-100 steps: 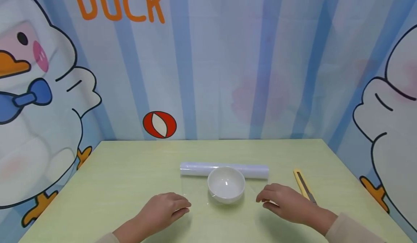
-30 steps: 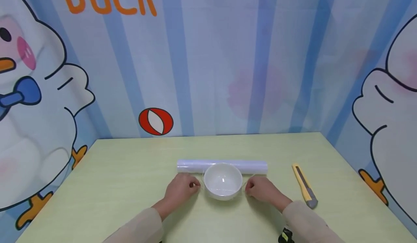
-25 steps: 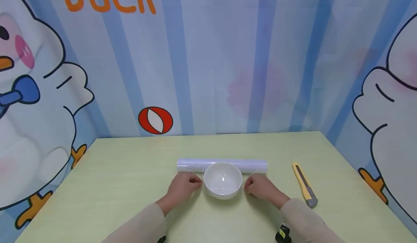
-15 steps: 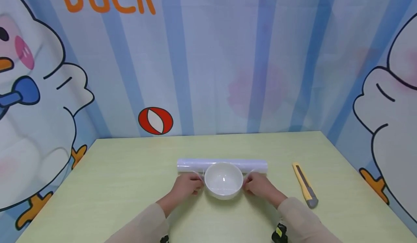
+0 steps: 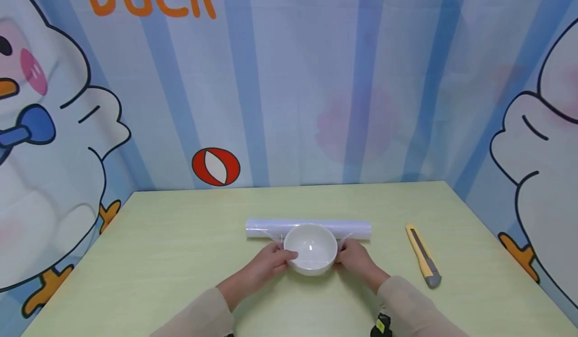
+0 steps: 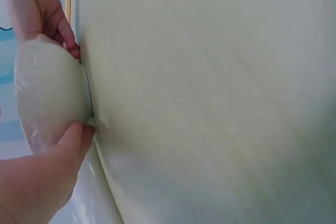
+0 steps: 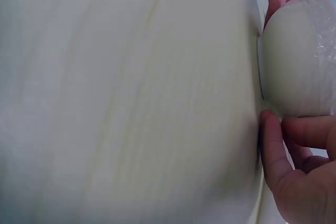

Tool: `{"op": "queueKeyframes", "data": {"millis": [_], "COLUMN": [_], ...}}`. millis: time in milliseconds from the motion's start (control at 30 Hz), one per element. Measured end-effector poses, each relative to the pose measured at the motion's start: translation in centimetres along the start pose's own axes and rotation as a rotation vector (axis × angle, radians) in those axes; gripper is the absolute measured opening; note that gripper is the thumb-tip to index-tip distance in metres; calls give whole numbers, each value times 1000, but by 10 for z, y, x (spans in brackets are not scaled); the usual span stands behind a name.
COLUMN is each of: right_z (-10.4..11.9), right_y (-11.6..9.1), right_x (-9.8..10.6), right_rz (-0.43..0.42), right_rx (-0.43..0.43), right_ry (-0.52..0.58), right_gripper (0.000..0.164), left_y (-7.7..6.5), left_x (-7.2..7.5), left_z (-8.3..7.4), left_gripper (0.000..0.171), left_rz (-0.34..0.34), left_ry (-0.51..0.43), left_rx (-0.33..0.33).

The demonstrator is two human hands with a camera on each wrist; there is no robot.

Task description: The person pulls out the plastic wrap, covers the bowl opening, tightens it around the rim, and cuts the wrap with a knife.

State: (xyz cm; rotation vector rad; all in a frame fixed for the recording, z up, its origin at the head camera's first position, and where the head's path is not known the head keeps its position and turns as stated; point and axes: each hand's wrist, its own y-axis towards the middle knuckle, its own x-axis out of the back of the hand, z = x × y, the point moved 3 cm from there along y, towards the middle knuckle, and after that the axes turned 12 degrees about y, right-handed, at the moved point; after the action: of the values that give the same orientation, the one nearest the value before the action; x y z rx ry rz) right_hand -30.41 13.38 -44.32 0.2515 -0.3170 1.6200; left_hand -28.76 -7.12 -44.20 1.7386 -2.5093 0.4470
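A white bowl (image 5: 311,249) stands upright at mid-table, just in front of a cling film roll (image 5: 266,228). Clear cling film (image 6: 32,85) lies over the bowl's rim and wrinkles down its outside; loose corners rise at both sides. With its thumb on the bowl's front side and its fingers at the left side, my left hand (image 5: 267,266) grips the bowl through the film. My right hand (image 5: 357,262) is at the bowl's right side, its curled fingers pinching the film low down. Its fingertips are partly hidden behind the bowl in the head view.
A yellow and grey utility knife (image 5: 423,257) lies on the table (image 5: 180,226) to the right of my right hand. A striped cloth backdrop (image 5: 298,101) with cartoon ducks hangs behind and along the sides of the table.
Both hands have come inward from either side to the bowl, bringing film edges against it. Most recently, my left thumb has moved onto the bowl's front side. The knife and roll stay put.
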Motion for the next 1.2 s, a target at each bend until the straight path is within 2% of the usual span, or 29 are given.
{"op": "queueKeyframes", "data": {"millis": [133,233,367,433,633,733,767,867,967,1100,1200], "right_z": [-2,-2,1,4,11,13,13,15,17,18,17], "right_y": [-1,-1,-7,-12,-23,-26,-27,-29,-30,-30,-29], "right_x": [-3,-4,-8,-10,-11,-11,-11,-12,-14,-13,-12], "right_rz": [4,-8,-14,-6,104,111,107,95,97,91,96], "right_rx": [-50,-42,-65,-97,-155,-201,-215,-231,-225,-230,-240], "right_ry": [108,157,272,349,535,597,612,634,635,625,584], "right_gripper": [9,13,25,23,17,9,9,36,55,51,43], "left_y": [-1,-3,-5,-6,-5,-4,-4,-3,-2,-1,0], "left_x": [-11,-19,-26,-28,-26,-25,-25,-24,-22,-20,-19], "left_z": [-2,-2,0,0,1,1,1,1,-2,-5,-5], "left_gripper": [69,82,97,100,102,99,98,94,87,80,81], "left_rz": [-41,-92,-150,-173,-177,-158,-152,-123,-103,-98,-107], "left_ry": [76,117,141,158,168,152,147,132,121,132,142], "left_rx": [-3,-12,-14,-12,-14,-27,-30,-43,-92,-148,-131]}}
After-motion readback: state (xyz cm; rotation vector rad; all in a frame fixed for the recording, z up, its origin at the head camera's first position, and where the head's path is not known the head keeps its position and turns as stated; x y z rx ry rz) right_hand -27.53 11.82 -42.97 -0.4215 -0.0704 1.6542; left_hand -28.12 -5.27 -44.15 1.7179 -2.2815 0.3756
